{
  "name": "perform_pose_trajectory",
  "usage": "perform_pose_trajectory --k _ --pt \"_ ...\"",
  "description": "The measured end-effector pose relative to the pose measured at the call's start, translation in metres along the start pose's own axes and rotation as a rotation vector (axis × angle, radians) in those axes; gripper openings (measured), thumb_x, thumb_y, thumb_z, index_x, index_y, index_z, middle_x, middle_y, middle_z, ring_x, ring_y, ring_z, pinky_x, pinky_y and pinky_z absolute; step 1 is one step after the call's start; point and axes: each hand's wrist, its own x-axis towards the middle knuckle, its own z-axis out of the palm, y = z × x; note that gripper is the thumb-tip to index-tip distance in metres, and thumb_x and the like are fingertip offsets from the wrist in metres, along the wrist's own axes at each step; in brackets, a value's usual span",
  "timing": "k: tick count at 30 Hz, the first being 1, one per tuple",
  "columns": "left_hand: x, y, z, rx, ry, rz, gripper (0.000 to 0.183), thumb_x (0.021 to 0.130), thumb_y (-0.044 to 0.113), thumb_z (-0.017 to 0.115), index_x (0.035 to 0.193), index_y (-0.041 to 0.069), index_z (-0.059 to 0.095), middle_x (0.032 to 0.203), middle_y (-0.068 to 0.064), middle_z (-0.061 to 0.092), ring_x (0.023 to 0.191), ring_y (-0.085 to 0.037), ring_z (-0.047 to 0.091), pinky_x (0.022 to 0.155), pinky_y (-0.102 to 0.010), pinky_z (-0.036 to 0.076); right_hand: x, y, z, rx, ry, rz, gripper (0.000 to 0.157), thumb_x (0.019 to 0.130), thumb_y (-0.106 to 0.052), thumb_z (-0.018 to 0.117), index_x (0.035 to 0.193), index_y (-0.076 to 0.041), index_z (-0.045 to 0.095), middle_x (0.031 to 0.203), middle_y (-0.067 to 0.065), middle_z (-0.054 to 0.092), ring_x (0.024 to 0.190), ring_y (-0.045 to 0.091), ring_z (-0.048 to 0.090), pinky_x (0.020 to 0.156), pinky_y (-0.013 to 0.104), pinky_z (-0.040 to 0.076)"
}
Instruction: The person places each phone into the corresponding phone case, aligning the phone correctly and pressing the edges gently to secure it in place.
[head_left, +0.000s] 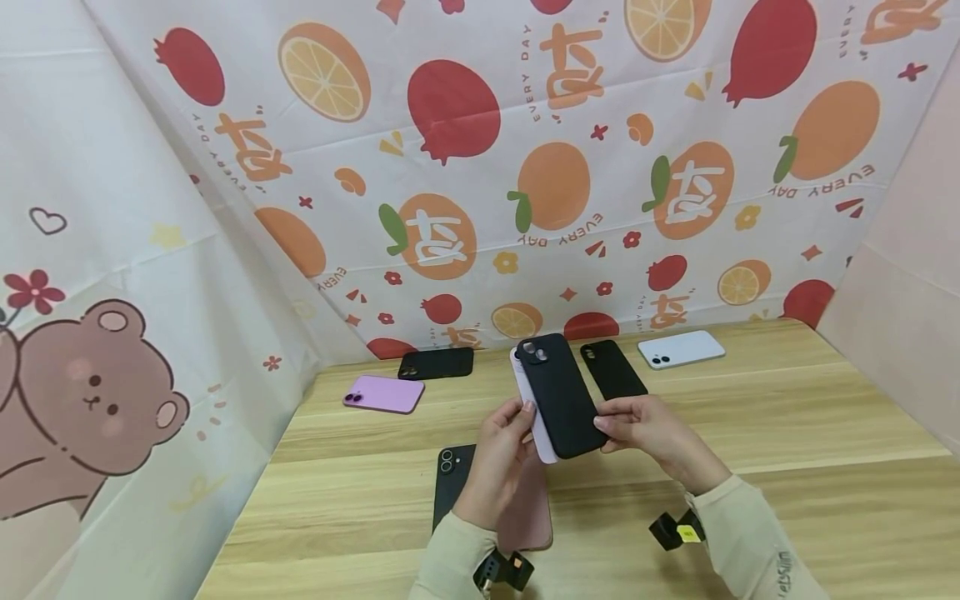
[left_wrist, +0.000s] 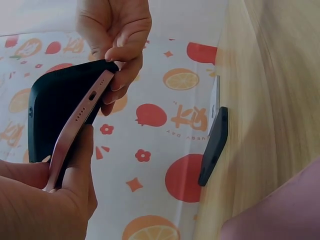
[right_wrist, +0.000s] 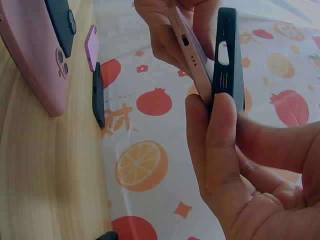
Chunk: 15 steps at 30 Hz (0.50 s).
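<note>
In the head view my left hand (head_left: 498,458) grips a pale pink phone (head_left: 545,442) by its left edge. My right hand (head_left: 660,435) pinches a black phone case (head_left: 566,400) with a camera opening, by its lower right edge. The case overlaps most of the phone in this view. Up close in the left wrist view, the phone's pink bottom edge (left_wrist: 75,125) shows its charging port and speaker holes. From the right wrist, the port cutout in the end of the case (right_wrist: 227,32) faces me, beside the phone and at an angle to it.
A dark phone (head_left: 452,483) and a larger pink device (head_left: 528,517) lie under my left forearm. Along the back are a lilac phone (head_left: 384,394), a black phone-shaped piece (head_left: 437,363), another black one (head_left: 615,371) and a white phone (head_left: 681,348). Patterned cloth (head_left: 465,275) hangs behind the table.
</note>
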Motion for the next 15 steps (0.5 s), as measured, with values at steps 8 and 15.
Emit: perform_pose_trajectory --k 8,15 --pt "-0.0005 -0.0037 0.0012 0.002 -0.001 0.003 0.025 0.101 0.009 0.047 0.120 -0.004 0.059 0.098 -0.003 0.064 0.087 -0.011 0.064 0.075 -0.028 0.054 0.0000 0.0011 0.0003 -0.028 -0.012 -0.016 0.046 0.091 -0.013 0.066 0.125 0.017 0.053 0.106 0.019 0.067 0.078 0.025 0.068 0.076 0.033 0.056" --pt "0.0007 -0.0033 0.0009 -0.015 -0.016 0.022 0.028 0.102 0.008 0.045 0.124 -0.007 0.054 0.099 -0.002 0.062 0.088 -0.009 0.062 0.075 -0.024 0.053 -0.0004 0.0009 -0.0024 0.065 -0.166 -0.009 0.047 0.095 -0.013 0.061 0.130 0.016 0.048 0.104 0.022 0.067 0.085 0.029 0.070 0.079 0.041 0.055"
